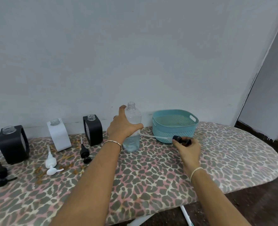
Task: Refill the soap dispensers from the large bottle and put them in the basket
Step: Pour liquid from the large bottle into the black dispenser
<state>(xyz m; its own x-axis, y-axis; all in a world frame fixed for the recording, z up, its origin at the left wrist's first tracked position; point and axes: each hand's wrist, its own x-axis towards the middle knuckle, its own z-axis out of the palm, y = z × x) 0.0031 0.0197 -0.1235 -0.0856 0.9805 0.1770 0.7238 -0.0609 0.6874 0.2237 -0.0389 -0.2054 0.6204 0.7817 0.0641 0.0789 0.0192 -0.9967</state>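
Observation:
A tall clear bottle (pixel 133 116) stands uncapped at the back middle of the board, with a little liquid at its bottom. My left hand (pixel 122 126) wraps around its body. My right hand (pixel 188 148) holds a black pump head (pixel 180 139) whose long tube points left toward the bottle. Three open dispensers stand in a row: a black one (pixel 12 144) far left, a white one (pixel 58 135), and another black one (pixel 92 129). A teal basket (pixel 174 126) sits just right of the bottle, with nothing visible inside.
Three loose pump heads lie in front of the dispensers: black (pixel 0 174) at far left, white (pixel 51 163), black (pixel 84 154). The leopard-print ironing board (pixel 151 173) ends in a rounded edge at right. A pale wall rises right behind.

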